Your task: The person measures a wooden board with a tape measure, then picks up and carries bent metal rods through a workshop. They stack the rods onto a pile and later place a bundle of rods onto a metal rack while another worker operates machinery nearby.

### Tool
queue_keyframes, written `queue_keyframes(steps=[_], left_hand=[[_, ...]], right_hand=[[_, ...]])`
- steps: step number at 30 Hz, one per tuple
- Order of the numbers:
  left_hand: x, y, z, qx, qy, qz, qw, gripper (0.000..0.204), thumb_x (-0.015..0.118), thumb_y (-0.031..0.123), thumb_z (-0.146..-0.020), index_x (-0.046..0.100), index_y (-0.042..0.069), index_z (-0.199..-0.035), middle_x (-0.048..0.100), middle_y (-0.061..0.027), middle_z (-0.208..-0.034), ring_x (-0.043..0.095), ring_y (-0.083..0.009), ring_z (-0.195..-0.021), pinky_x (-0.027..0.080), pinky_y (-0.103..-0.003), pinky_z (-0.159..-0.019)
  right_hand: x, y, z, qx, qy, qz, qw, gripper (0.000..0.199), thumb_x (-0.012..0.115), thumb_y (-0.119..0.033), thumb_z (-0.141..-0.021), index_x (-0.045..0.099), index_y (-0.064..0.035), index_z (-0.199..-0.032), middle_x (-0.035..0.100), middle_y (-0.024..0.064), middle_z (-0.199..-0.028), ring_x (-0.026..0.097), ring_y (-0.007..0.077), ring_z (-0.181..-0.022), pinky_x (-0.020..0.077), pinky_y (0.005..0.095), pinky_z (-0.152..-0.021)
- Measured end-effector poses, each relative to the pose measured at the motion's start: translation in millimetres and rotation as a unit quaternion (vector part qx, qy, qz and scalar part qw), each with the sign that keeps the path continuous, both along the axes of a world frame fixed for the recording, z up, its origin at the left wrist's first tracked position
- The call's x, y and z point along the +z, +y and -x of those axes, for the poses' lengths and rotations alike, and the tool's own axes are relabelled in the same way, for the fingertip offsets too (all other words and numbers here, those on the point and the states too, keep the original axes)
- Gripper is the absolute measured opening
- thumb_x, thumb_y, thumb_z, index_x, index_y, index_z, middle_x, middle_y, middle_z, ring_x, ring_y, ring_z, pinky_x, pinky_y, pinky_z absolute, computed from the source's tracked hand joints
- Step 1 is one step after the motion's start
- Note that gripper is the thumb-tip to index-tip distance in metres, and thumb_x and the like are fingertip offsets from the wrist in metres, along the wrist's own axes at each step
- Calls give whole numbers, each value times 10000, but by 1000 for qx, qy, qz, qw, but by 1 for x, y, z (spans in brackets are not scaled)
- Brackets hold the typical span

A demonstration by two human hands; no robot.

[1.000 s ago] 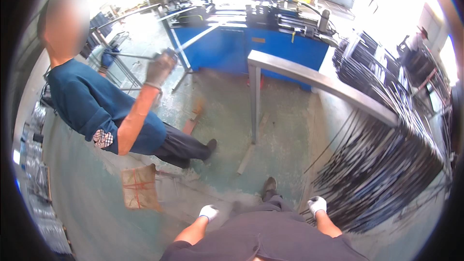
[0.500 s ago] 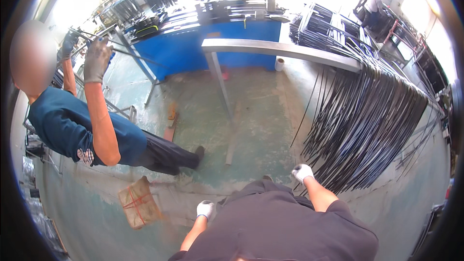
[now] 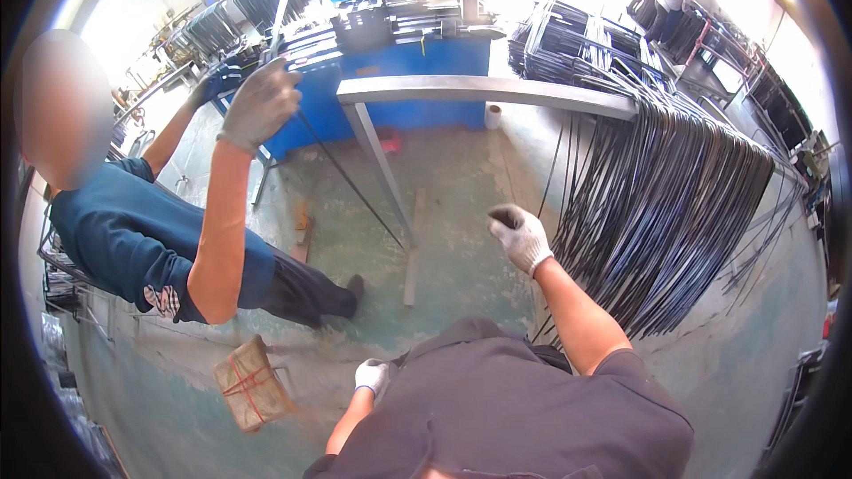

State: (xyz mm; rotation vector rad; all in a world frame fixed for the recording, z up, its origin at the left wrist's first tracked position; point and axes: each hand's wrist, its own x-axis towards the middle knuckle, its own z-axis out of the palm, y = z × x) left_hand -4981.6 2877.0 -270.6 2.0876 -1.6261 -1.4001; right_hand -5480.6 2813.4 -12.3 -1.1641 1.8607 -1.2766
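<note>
My right hand (image 3: 521, 238), in a white glove with dark grey fingertips, is raised in front of me. Its fingers are loosely bent, the thumb stands apart, and nothing shows in it. Beside it, to the right, a thick bundle of thin black strips (image 3: 657, 213) hangs over a grey metal rack (image 3: 488, 89). Low by my left side is my left hand (image 3: 373, 375), also white-gloved; its fingers are curled in and I see nothing in them. At left, a co-worker in a dark teal shirt (image 3: 169, 231) raises both gloved hands, with a thin black rod (image 3: 351, 177) slanting down from the nearer one.
A blue machine bench (image 3: 417, 66) stands behind the rack. Stacked black frames (image 3: 577, 40) are at the back right, near another person (image 3: 670, 13). A brown package tied with red string (image 3: 253, 383) lies on the floor at left, and a bar (image 3: 411, 275) lies ahead.
My right hand has risen forward and left, away from my side. My left hand has barely moved. The co-worker's nearer hand has shifted right, and the rod now slants down toward the rack's leg.
</note>
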Motion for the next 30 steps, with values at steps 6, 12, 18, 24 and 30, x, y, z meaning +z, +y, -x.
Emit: queue_keyframes(steps=[6, 12, 18, 24, 30], left_hand=[[-3, -9, 23, -62, -5, -9, 998, 294, 743, 258, -894, 801, 27, -1067, 809, -157, -1008, 759, -273, -952, 575, -383, -865], [-118, 11, -38, -100, 30, 31, 994, 382, 761, 369, -897, 775, 46, -1103, 784, -176, -993, 738, -320, -939, 553, -414, -866], [-86, 15, -20, -120, 12, -10, 993, 354, 694, 327, -930, 776, 52, -1138, 789, -173, -1027, 741, -308, -965, 557, -401, -888], [-77, 30, -25, -67, 16, -27, 997, 345, 627, 285, -963, 776, 57, -1174, 794, -171, -1062, 745, -295, -991, 561, -389, -910], [-138, 41, -36, -125, -3, -25, 992, 350, 595, 269, -975, 781, 62, -1187, 801, -159, -1079, 749, -277, -1003, 564, -380, -914]], right_hand=[[62, -48, 5, 13, -98, 144, 985, 573, 622, -478, -1054, 642, -25, -1405, 744, 137, -1250, 679, 209, -1179, 507, 343, -1042], [152, -107, -23, 172, -465, 216, 841, 929, 474, -779, -1006, 535, 53, -1415, 675, 143, -1219, 648, 252, -1101, 521, 421, -972], [193, -98, 12, 126, -517, 208, 821, 558, 563, -532, -1093, 598, 11, -1218, 679, 142, -1027, 673, 246, -963, 560, 387, -846], [128, -61, 74, 73, -524, 201, 825, 139, 642, -154, -1052, 635, -55, -954, 540, -29, -705, 532, 128, -612, 486, 324, -618], [136, 64, 116, -242, -280, 91, 924, 171, 685, -138, -1025, 682, 17, -1097, 564, -33, -689, 495, 76, -489, 423, 256, -411]])
